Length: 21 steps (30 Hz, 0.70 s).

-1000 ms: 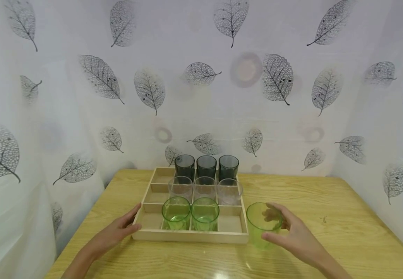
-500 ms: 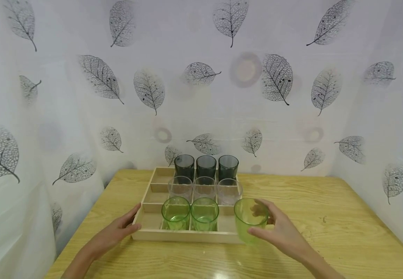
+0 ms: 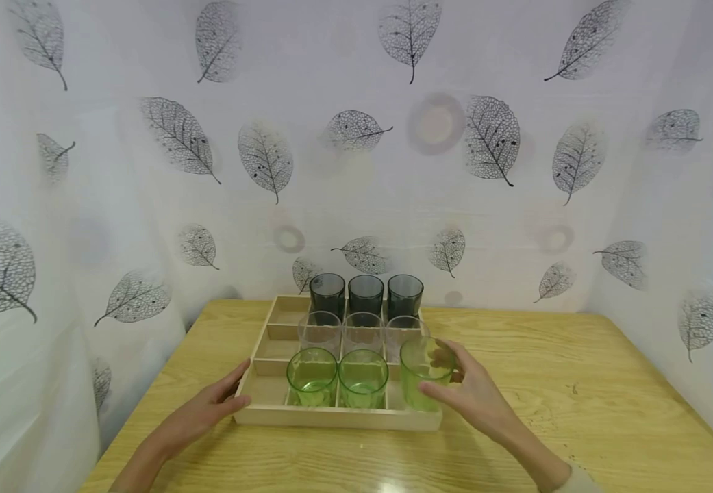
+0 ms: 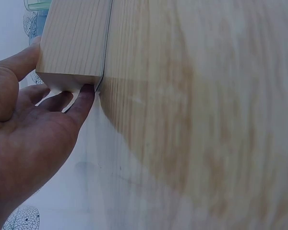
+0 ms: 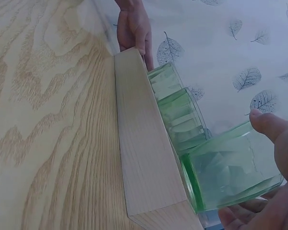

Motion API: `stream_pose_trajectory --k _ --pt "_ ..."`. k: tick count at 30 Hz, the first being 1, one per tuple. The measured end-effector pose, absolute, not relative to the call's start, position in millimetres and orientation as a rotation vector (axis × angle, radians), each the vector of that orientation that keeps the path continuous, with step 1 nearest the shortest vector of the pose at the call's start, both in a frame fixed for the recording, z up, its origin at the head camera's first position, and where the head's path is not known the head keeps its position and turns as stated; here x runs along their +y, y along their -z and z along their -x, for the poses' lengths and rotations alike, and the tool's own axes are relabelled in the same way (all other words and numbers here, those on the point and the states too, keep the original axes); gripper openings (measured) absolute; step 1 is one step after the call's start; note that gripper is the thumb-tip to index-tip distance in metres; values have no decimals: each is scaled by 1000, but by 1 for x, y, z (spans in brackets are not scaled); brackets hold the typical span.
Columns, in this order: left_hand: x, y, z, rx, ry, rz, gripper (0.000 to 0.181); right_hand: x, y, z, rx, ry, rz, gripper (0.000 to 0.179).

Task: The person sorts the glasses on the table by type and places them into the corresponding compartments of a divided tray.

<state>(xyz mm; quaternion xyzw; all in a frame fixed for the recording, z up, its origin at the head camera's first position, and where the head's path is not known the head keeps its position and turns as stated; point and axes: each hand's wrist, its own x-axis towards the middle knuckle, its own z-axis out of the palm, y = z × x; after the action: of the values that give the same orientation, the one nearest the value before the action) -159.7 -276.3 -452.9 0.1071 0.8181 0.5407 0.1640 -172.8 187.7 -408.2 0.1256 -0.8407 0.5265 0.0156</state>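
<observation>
My right hand [image 3: 476, 397] grips a green glass [image 3: 418, 383] by its side, thumb in front and fingers behind. In the head view this glass overlaps the front right compartment of a light wooden tray [image 3: 331, 416]. From the right wrist, the base of the green glass [image 5: 235, 167] shows close over the tray wall [image 5: 151, 148]. My left hand [image 3: 208, 407] holds the tray's front left corner, thumb at the rim and fingers against the outer side [image 4: 69, 81]. Two more green glasses, a left one [image 3: 311, 383] and a right one [image 3: 362, 383], stand in the front row.
Three clear glasses [image 3: 319, 335] fill part of the middle row, and three dark grey glasses [image 3: 327, 294] the back row. The left column of compartments [image 3: 266, 383] holds no glasses. A leaf-patterned curtain [image 3: 356, 178] encloses the wooden table [image 3: 529, 356] at the back and sides.
My right hand has carried the green glass leftward, from beside the tray to over its front right compartment. My left hand and the tray have stayed put.
</observation>
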Motion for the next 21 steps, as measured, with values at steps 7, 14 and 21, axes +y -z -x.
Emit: stream_pose_trajectory --k 7,14,21 --pt "-276 451 160 2328 -1532 -304 75 185 410 176 -2583 -1706 -385 89" --pt "-276 451 161 2319 -1532 -308 76 182 412 176 -2541 -1715 -431 85" --pt "-277 453 161 2323 -1541 -335 75 176 417 178 -2527 -1754 -438 83"
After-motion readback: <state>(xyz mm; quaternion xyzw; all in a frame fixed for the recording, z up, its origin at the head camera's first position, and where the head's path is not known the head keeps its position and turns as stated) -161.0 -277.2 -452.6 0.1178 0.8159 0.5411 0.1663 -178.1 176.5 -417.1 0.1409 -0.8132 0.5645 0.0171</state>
